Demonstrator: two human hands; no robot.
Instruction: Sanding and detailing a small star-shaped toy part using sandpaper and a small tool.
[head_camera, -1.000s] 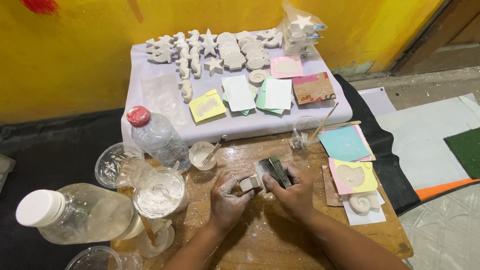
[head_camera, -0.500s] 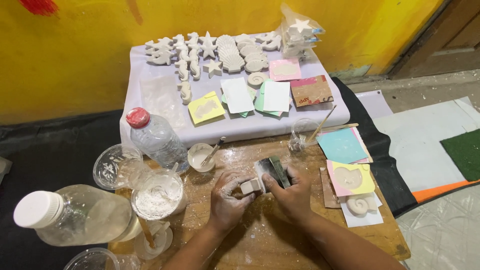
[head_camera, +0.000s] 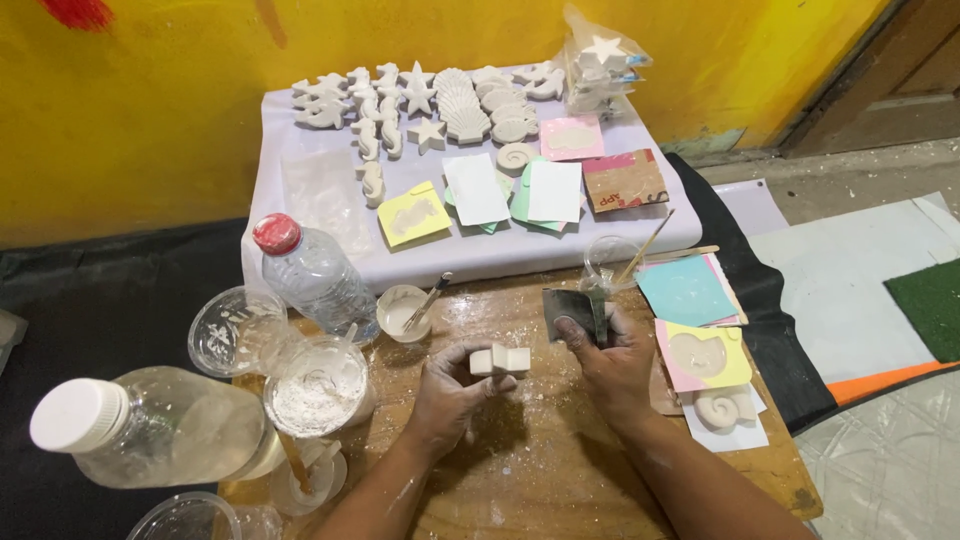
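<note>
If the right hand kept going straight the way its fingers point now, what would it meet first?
The right hand, holding a dark folded sheet, points up-table. First in line seems to be the clear plastic cup with sticks, though depth is unclear.

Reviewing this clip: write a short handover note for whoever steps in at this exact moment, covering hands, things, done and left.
Left hand: holds a small white plaster piece above the wooden table.
Right hand: grips a folded dark abrasive sheet, apart from the piece.
Nearby: small cup with a stick, cup of white powder, two water bottles.
Done: many finished white casts lie in rows on the pale cloth.
Left: the held piece still looks to need smoothing; a shell cast waits at right.
</note>
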